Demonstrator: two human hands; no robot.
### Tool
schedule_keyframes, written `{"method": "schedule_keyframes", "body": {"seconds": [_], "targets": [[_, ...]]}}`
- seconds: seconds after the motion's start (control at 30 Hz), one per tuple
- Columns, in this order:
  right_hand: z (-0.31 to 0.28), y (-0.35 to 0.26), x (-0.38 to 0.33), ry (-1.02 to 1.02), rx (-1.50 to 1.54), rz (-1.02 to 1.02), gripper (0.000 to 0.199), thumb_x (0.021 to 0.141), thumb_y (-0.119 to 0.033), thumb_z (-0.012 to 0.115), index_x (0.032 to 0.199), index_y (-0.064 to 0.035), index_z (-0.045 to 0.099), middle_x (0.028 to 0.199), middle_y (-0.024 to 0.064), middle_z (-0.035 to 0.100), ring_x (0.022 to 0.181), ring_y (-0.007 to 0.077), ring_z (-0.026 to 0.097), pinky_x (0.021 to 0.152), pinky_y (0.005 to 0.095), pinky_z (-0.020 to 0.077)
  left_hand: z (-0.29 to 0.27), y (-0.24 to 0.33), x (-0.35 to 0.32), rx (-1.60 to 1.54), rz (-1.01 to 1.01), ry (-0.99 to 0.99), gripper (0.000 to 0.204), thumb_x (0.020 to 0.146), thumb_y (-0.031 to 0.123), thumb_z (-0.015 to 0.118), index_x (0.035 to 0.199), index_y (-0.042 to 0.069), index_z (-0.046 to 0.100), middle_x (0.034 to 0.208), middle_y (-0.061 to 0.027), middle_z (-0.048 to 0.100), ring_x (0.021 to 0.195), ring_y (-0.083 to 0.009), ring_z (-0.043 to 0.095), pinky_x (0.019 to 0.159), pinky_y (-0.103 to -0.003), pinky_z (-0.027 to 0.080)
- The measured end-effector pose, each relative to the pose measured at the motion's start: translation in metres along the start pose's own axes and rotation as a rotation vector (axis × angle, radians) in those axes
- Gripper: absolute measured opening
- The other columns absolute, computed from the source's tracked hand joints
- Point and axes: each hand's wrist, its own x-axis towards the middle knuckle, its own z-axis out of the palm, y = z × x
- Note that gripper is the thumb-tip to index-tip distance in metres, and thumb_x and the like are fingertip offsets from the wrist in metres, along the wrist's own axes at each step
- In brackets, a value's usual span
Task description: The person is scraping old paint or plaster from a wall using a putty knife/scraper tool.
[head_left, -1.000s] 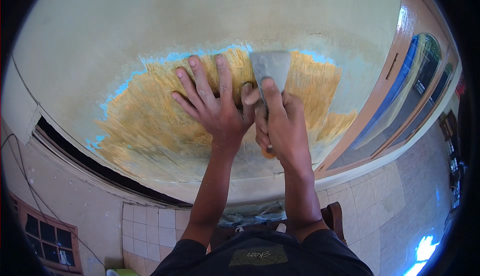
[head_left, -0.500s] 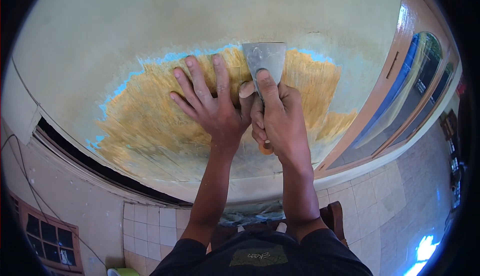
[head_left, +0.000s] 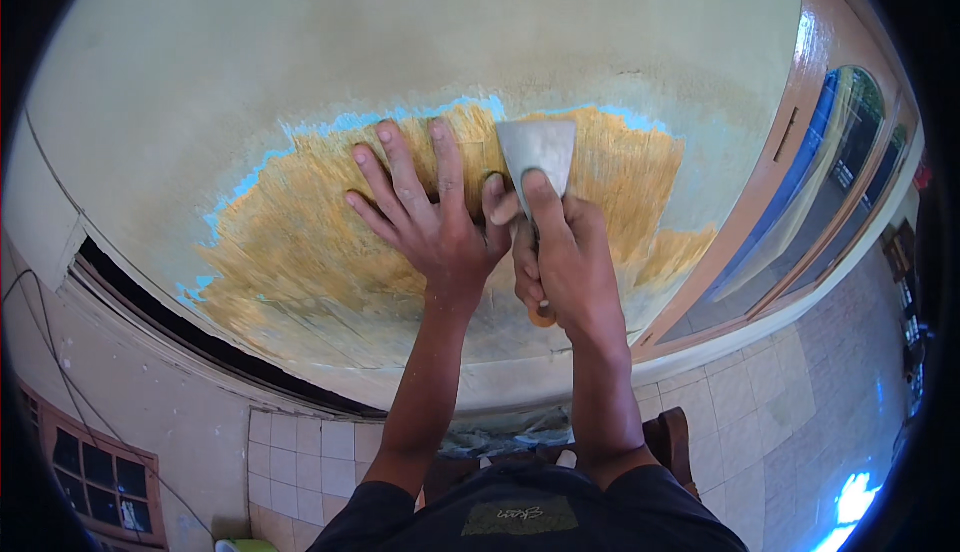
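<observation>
My right hand (head_left: 562, 262) grips a paint scraper (head_left: 538, 155) with a wide grey metal blade, forefinger pressed along the blade. The blade lies flat on a cream painted wall (head_left: 400, 42), at the top edge of a large scraped patch (head_left: 330, 252) that shows yellow-brown with thin blue rims. My left hand (head_left: 432, 212) lies flat on the scraped patch just left of the blade, fingers spread, thumb touching the right hand. The scraper's wooden handle end peeks out below my right palm.
A wooden door frame with a glass pane (head_left: 800, 212) stands at the right of the wall. Pale floor tiles (head_left: 300, 462) lie below. A dark gap (head_left: 160, 312) runs along the wall's lower left, with a small window (head_left: 90, 467) beneath it.
The scraper blade has slid upward along the wall to the patch's upper blue edge, and both hands have shifted up slightly with it.
</observation>
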Motion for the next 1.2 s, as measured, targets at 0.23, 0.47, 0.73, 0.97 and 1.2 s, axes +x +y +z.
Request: {"method": "schedule_keyframes", "body": {"seconds": [0.23, 0.47, 0.73, 0.97, 1.2], "targets": [[0.004, -0.003, -0.005, 0.018, 0.049, 0.006, 0.050, 0.108, -0.043, 0.044, 0.089, -0.0002, 0.061, 0.047, -0.0008, 0.039, 0.034, 0.0073, 0.037, 0.033, 0.0244, 0.0310, -0.005, -0.001, 0.000, -0.017, -0.025, 0.006, 0.061, 0.103, 0.054, 0.036, 0.147, 0.014, 0.053, 0.160, -0.0235, 0.034, 0.149, -0.0484, 0.025, 0.119, -0.065, 0.007], [0.012, -0.010, 0.001, 0.024, 0.067, -0.057, 0.049, 0.108, -0.042, 0.045, 0.087, -0.0003, 0.060, 0.047, -0.0007, 0.039, 0.034, 0.0068, 0.036, 0.032, 0.0247, 0.0305, -0.008, -0.001, 0.000, -0.024, -0.036, -0.032, 0.062, 0.103, 0.054, 0.037, 0.148, 0.014, 0.052, 0.160, -0.0241, 0.033, 0.149, -0.0485, 0.024, 0.118, -0.065, 0.007], [0.017, -0.014, -0.001, 0.055, 0.106, -0.085, 0.051, 0.108, -0.043, 0.045, 0.083, -0.0007, 0.058, 0.048, -0.0010, 0.039, 0.033, 0.0073, 0.035, 0.032, 0.0252, 0.0294, -0.013, -0.001, 0.001, -0.040, -0.041, -0.041, 0.060, 0.102, 0.052, 0.041, 0.146, 0.013, 0.054, 0.159, -0.0245, 0.034, 0.149, -0.0484, 0.024, 0.119, -0.065, 0.006], [0.010, -0.011, -0.005, 0.088, 0.032, -0.005, 0.051, 0.108, -0.044, 0.046, 0.081, -0.0018, 0.056, 0.048, -0.0012, 0.039, 0.033, 0.0078, 0.035, 0.032, 0.0256, 0.0297, -0.010, 0.001, 0.001, -0.052, -0.012, -0.014, 0.059, 0.102, 0.051, 0.041, 0.146, 0.013, 0.054, 0.159, -0.0240, 0.034, 0.149, -0.0485, 0.025, 0.119, -0.065, 0.007], [-0.001, 0.000, -0.011, 0.090, 0.030, 0.049, 0.051, 0.108, -0.044, 0.046, 0.081, -0.0018, 0.057, 0.049, -0.0008, 0.040, 0.035, 0.0076, 0.036, 0.034, 0.0253, 0.0306, -0.009, 0.001, -0.001, -0.032, -0.001, -0.022, 0.061, 0.103, 0.053, 0.039, 0.147, 0.013, 0.052, 0.160, -0.0236, 0.033, 0.149, -0.0482, 0.025, 0.118, -0.065, 0.008]]}}
